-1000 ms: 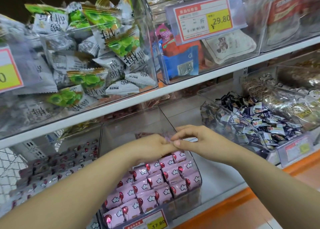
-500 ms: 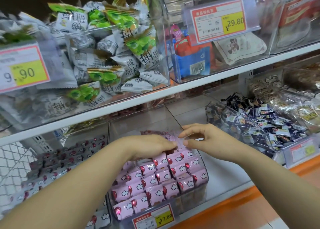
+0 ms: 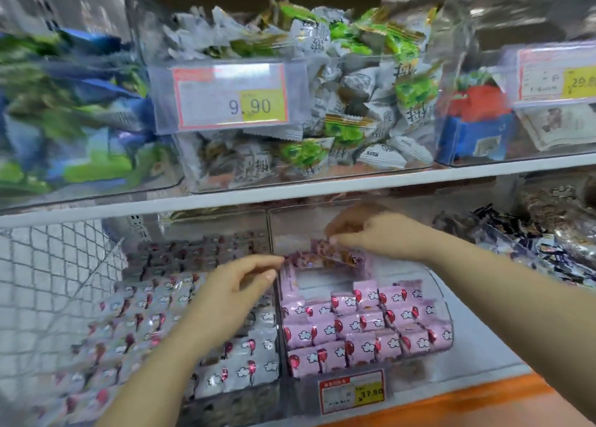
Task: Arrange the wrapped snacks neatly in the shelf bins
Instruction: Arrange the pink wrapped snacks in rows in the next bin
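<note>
Item: lower shelf [image 3: 483,359], middle clear bin [image 3: 436,284].
Contents: pink wrapped snacks [image 3: 361,326] with a red balloon and white cloud print, lying flat in overlapping rows across the front half of the bin. The rear part shows bare floor.
Single pink snack [image 3: 338,254]: raised at the back of the rows, above the bin floor, pinched between the thumb and fingertips of the right hand [image 3: 377,236], whose fingers are curled over it.
Left hand [image 3: 235,288]: at the bin's left wall, fingers curled, thumb and forefinger close together by a wrapper edge. Blur hides whether it grips anything.
Price tag [image 3: 353,394], reading 17.80, clipped to the bin front.

Adjacent: left bin holds grey-white snacks [image 3: 232,365] of the same print in rows. To the right lies a heap of dark blue wrapped candies [image 3: 516,243].
Upper shelf board [image 3: 354,184]: bin of green-and-white packets [image 3: 348,130], tagged 9.90 [image 3: 230,94].
</note>
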Demonstrator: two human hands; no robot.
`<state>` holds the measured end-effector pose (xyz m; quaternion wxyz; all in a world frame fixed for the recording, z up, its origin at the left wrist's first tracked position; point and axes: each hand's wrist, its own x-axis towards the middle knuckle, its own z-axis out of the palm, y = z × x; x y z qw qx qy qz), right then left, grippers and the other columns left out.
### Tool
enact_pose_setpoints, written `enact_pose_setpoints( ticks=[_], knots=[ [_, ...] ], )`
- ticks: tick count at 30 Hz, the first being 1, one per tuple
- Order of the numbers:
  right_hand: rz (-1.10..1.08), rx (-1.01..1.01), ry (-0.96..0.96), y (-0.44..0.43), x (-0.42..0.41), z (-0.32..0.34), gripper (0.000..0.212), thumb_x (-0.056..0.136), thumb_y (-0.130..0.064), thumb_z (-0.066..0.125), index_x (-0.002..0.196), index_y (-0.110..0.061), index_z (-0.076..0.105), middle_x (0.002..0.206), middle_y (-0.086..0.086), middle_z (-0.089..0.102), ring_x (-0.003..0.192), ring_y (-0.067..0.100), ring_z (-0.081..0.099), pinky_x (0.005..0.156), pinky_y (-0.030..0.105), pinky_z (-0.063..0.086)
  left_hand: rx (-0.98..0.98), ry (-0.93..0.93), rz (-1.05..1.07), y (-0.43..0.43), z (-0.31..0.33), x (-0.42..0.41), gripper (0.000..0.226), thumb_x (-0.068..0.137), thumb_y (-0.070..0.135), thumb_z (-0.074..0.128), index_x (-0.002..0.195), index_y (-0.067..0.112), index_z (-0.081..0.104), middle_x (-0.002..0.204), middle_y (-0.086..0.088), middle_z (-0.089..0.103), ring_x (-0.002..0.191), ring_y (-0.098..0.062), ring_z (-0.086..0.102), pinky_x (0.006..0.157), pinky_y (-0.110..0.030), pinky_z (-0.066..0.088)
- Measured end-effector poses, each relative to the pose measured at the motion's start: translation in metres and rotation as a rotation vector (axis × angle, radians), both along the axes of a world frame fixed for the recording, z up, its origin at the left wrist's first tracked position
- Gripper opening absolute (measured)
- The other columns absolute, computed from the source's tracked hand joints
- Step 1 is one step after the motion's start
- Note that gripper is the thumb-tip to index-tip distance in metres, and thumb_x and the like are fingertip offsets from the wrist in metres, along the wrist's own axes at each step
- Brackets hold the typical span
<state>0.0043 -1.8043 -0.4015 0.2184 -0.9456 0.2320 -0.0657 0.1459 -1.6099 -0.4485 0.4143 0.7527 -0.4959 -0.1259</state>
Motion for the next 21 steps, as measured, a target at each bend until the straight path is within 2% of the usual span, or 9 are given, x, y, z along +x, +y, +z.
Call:
enact_pose_setpoints(
  ticks=[3, 5, 7, 8, 11, 13, 15, 18, 21],
  knots=[
    [0.020, 0.287, -0.004, 0.002, 0.038, -0.011, 0.019, 0.091, -0.032, 0.058, 0.108, -0.027, 0.064, 0.116, 0.002, 0.066, 0.104, 0.020, 0.063, 0.098, 0.037, 0.046, 0.016, 0.071, -0.021, 0.003, -0.008, 0.007, 0.027, 0.092, 0.028, 0.054, 0.095, 0.054, 0.060, 0.099, 0.034, 0.061, 0.089, 0.012, 0.058, 0.079, -0.015, 0.044],
    [-0.011, 0.487, 0.002, 0.000, 0.060, -0.022, 0.018, 0.093, -0.020, 0.056, 0.106, -0.009, 0.062, 0.101, 0.016, 0.068, 0.083, 0.023, 0.064, 0.079, 0.034, 0.052, 0.019, 0.108, -0.048, 0.007, -0.012, 0.012, 0.027, 0.092, 0.030, 0.053, 0.097, 0.055, 0.060, 0.101, 0.032, 0.062, 0.088, 0.010, 0.059, 0.077, -0.010, 0.043],
    [-0.037, 0.590, 0.142, -0.004, 0.079, -0.036, 0.012, 0.094, -0.016, 0.052, 0.095, -0.007, 0.061, 0.081, 0.011, 0.062, 0.064, 0.017, 0.057, 0.058, 0.025, 0.050, 0.001, 0.133, -0.090, 0.011, -0.015, 0.014, 0.028, 0.093, 0.028, 0.052, 0.098, 0.054, 0.059, 0.103, 0.045, 0.055, 0.095, 0.023, 0.051, 0.078, -0.001, 0.038],
    [-0.054, 0.630, 0.202, -0.007, 0.087, -0.044, 0.012, 0.094, -0.015, 0.052, 0.094, -0.006, 0.060, 0.079, 0.009, 0.059, 0.063, 0.017, 0.056, 0.053, 0.023, 0.049, -0.001, 0.139, -0.104, 0.012, -0.016, 0.013, 0.028, 0.093, 0.027, 0.052, 0.099, 0.054, 0.059, 0.101, 0.051, 0.050, 0.097, 0.026, 0.048, 0.076, 0.000, 0.038],
    [-0.099, 0.720, 0.306, -0.013, 0.107, -0.059, 0.021, 0.094, -0.013, 0.053, 0.110, -0.001, 0.057, 0.096, 0.012, 0.060, 0.080, 0.022, 0.059, 0.063, 0.031, 0.057, -0.016, 0.162, -0.124, 0.012, -0.016, 0.015, 0.027, 0.094, 0.028, 0.051, 0.103, 0.052, 0.060, 0.104, 0.053, 0.048, 0.099, 0.025, 0.048, 0.078, -0.002, 0.038],
    [-0.086, 0.709, 0.326, -0.009, 0.115, -0.065, 0.009, 0.095, -0.011, 0.050, 0.099, -0.006, 0.057, 0.094, 0.009, 0.060, 0.078, 0.018, 0.059, 0.066, 0.029, 0.057, -0.027, 0.191, -0.117, 0.011, -0.018, 0.018, 0.027, 0.094, 0.029, 0.052, 0.105, 0.051, 0.061, 0.108, 0.044, 0.055, 0.098, 0.019, 0.053, 0.083, -0.008, 0.041],
    [-0.108, 0.733, 0.313, -0.007, 0.120, -0.069, 0.007, 0.094, -0.008, 0.049, 0.092, -0.010, 0.055, 0.090, 0.008, 0.058, 0.073, 0.014, 0.058, 0.064, 0.026, 0.056, -0.041, 0.197, -0.116, 0.010, -0.021, 0.020, 0.027, 0.094, 0.028, 0.052, 0.107, 0.050, 0.061, 0.109, 0.040, 0.057, 0.096, 0.017, 0.055, 0.080, -0.004, 0.042],
    [-0.174, 0.774, 0.288, -0.007, 0.124, -0.076, 0.009, 0.093, -0.006, 0.051, 0.086, -0.011, 0.055, 0.085, 0.006, 0.056, 0.069, 0.011, 0.054, 0.052, 0.019, 0.051, -0.068, 0.193, -0.123, 0.010, -0.023, 0.019, 0.026, 0.094, 0.024, 0.052, 0.105, 0.045, 0.063, 0.110, 0.045, 0.053, 0.099, 0.023, 0.050, 0.078, 0.005, 0.035],
    [-0.201, 0.821, 0.245, -0.006, 0.122, -0.078, 0.013, 0.092, -0.005, 0.052, 0.081, -0.010, 0.055, 0.079, 0.005, 0.054, 0.066, 0.010, 0.051, 0.055, 0.020, 0.051, -0.072, 0.210, -0.127, 0.009, -0.023, 0.018, 0.026, 0.094, 0.023, 0.052, 0.105, 0.043, 0.063, 0.110, 0.046, 0.053, 0.099, 0.022, 0.051, 0.079, 0.004, 0.036]
  ],
)
